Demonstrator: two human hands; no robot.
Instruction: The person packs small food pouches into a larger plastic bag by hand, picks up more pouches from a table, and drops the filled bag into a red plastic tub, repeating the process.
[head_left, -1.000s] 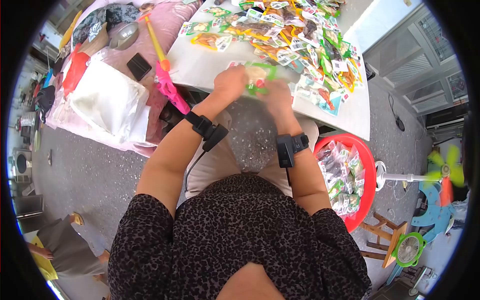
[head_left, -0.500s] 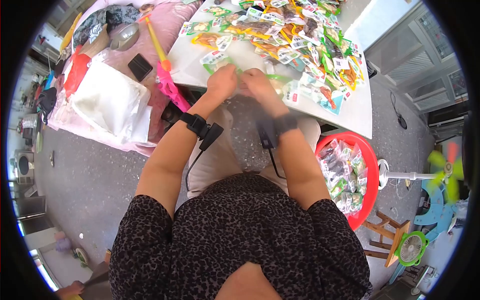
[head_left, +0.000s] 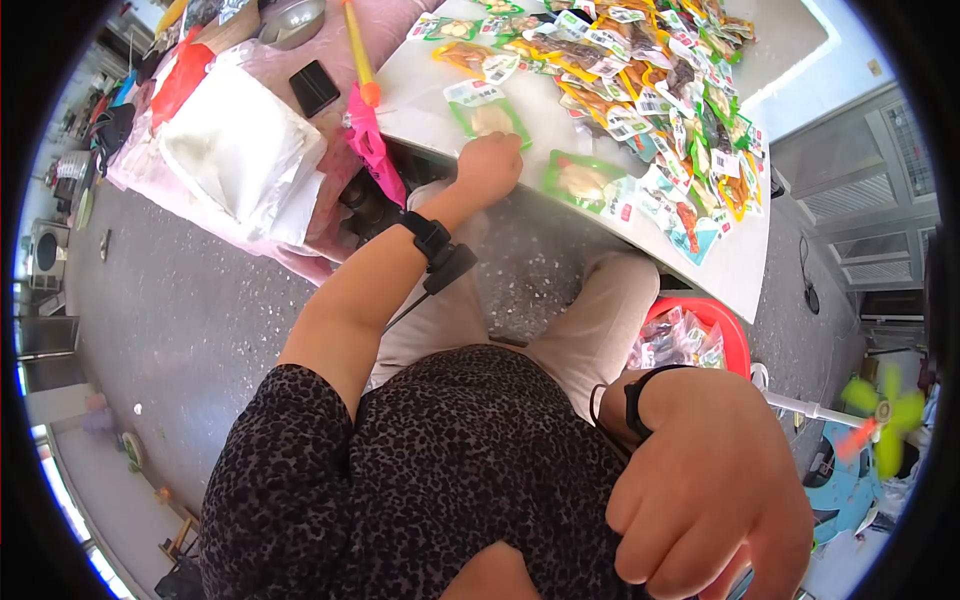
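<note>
At the table's front edge my left hand (head_left: 490,165) is closed, its curled fingers at the lower edge of a clear, green-edged food pouch (head_left: 488,112) with pale contents. The fingertips are hidden beneath the hand. To its right lies a second green-edged food pouch (head_left: 583,182), flat on the white table (head_left: 420,105). My right hand (head_left: 715,490) is raised close to the camera at lower right, away from the table. Its fingers are curled in, and I cannot make out whether anything is between them.
Many packaged foods (head_left: 640,80) are heaped on the table's far right. A red tub (head_left: 735,335) of packs stands below the table's right side. Left, a pink-covered surface holds white sheets (head_left: 240,155) and a black phone-like object (head_left: 314,88). A fan (head_left: 885,420) stands right.
Both hands were together at the table edge. My right hand has come back toward the camera, while my left stays by the pouch. The view has shifted.
</note>
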